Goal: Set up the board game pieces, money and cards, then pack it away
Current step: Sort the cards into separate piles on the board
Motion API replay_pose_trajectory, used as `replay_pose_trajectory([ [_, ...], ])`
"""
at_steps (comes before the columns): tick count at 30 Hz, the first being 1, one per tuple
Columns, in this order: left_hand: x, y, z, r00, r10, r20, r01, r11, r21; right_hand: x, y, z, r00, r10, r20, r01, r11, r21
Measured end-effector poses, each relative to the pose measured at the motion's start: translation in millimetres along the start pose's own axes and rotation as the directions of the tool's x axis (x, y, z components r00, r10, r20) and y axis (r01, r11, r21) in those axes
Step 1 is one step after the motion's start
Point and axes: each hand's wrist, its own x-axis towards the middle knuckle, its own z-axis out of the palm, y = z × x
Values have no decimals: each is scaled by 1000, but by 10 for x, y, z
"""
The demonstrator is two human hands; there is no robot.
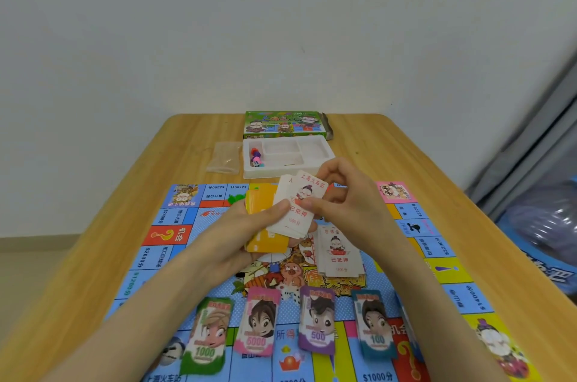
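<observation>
Money looks sorted already, so starting at the left: the green 1000 notes [207, 338] are sitting on the near edge of the board [162, 216]. Further back, a clear plastic bag [223, 160] is lying crumpled on the table [406, 156], and it's looking empty as far as I can tell. Moving in, the left hand [249, 225] is gripping a bundle of yellow cards [265, 216] from underneath, with the thumb pressing down on the white cards [296, 210] fanned on top of them. Behind that, the white tray [321, 152] is holding the coloured tokens and dice [256, 158] in its left compartment, and its other compartments are looking bare. The green box [284, 124] is lying just behind the tray. Below the hands, the pink 5000 notes [257, 322] and purple 500 notes [317, 319] are lying side by side. The right hand [340, 191] is pinching the top white card between thumb and fingers, hovering above the middle of the board, and right under it a white pile [340, 252] is resting on the board. Teal 100 notes [373, 325] are finishing off the row. My guess — setup is maybe halfway. Cash is dealt out, cards are being sorted by type, tokens aren't on the board yet, and the whole packing-away half is waiting.
</observation>
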Motion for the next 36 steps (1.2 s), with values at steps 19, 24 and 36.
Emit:
replay_pose_trajectory([
  [19, 19, 32, -69, 1000, 12, 25, -13, 1000, 26, 61, 184, -307, 905, 405, 127, -354, 885, -301],
  [24, 16, 28, -68, 1000, 3, 28, -4, 1000, 9, 35, 234, -256, 884, 447, 138, -307, 777, -549],
  [36, 6, 34, -56, 999, 2, 45, -2, 1000, 3, 27, 208, -254, 923, 310, 229, -118, 794, -596],
])
